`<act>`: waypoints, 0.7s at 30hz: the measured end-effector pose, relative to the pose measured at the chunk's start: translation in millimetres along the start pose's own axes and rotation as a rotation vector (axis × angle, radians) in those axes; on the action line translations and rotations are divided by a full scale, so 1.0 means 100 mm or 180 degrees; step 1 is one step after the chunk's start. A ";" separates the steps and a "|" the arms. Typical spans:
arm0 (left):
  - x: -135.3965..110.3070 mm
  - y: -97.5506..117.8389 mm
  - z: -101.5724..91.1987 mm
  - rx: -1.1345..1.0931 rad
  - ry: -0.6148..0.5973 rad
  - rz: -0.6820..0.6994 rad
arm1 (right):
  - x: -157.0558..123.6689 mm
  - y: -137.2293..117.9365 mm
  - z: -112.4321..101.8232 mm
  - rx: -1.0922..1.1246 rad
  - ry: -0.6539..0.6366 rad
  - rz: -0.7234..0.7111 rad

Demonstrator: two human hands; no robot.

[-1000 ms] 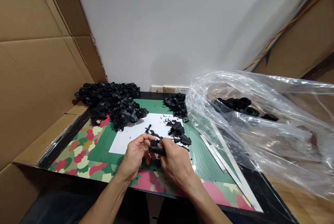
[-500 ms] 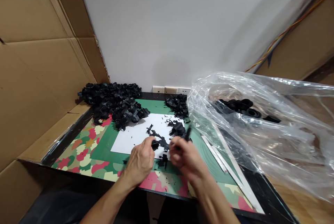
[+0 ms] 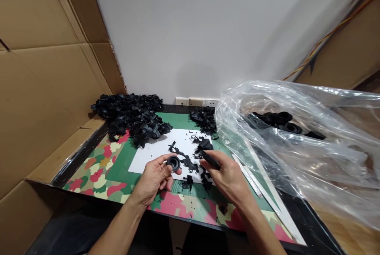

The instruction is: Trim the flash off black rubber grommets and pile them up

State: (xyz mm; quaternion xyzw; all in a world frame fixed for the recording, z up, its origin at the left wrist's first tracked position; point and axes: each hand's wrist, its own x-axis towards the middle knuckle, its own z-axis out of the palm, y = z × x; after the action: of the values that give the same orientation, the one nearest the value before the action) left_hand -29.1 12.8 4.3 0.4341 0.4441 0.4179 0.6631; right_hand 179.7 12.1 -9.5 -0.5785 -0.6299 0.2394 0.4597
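Flanking black scraps (image 3: pixel 190 165), left fingers (image 3: pixel 160 160) pinch a ring (image 3: pixel 173 162), right fingers (image 3: pixel 207 164) a dark piece (image 3: pixel 211 160).

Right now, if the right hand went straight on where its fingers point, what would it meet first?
Probably the loose black rubber scraps on the white paper sheet; depth is unclear.

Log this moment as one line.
left hand: holds round black rubber part | right hand: holds slim black piece | beneath: white sheet, black scraps
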 end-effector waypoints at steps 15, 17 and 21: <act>-0.01 -0.01 0.00 -0.0664 -0.0126 0.0021 | -0.11 -0.07 -0.03 0.0327 0.0247 0.0239; -0.02 -0.02 0.00 -0.0710 -0.0174 -0.0001 | -0.12 -0.09 -0.02 0.0320 0.0254 0.0217; -0.03 -0.03 0.00 -0.0785 -0.0269 0.0013 | -0.12 -0.09 -0.01 0.0273 0.0440 0.0269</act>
State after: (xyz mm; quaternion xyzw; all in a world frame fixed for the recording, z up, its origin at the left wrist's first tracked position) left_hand -29.3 9.4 1.8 0.3675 0.3601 0.4520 0.7287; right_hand 175.0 -1.6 -4.9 -0.5994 -0.5608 0.2449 0.5159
